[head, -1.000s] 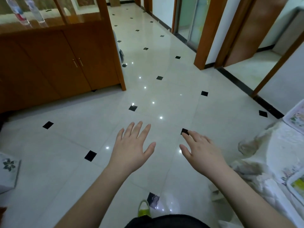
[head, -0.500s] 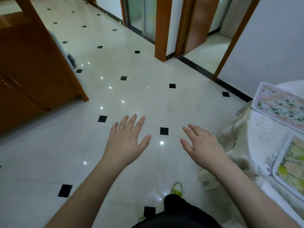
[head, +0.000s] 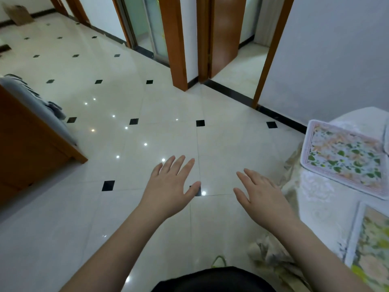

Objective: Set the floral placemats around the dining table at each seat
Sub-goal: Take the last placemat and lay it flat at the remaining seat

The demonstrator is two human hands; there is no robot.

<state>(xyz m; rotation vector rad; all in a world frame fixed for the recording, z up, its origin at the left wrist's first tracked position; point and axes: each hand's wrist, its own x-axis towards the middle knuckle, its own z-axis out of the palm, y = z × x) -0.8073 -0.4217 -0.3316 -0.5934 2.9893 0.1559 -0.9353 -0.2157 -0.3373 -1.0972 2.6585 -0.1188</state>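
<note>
My left hand (head: 170,186) and my right hand (head: 261,197) are both stretched out over the tiled floor, palms down, fingers spread, holding nothing. At the right edge stands the dining table (head: 320,199) under a pale lace cloth. On it lies a floral placemat (head: 345,154) with a pink border, flat near the table's rim. A second floral placemat (head: 370,245) lies closer to me, cut off by the frame edge. My right hand is left of the table, apart from it.
A wooden cabinet (head: 27,148) stands at the left with a grey cloth (head: 42,104) beside it. Wooden door frames (head: 179,49) and an open doorway (head: 237,66) are ahead. The glossy tile floor (head: 126,207) spreads between them. A cardboard box (head: 17,13) sits far back left.
The view has swung to the right: the cabinet has slid off to the left and the table with its two placemats has come further into view. Both hands stay open and spread.
</note>
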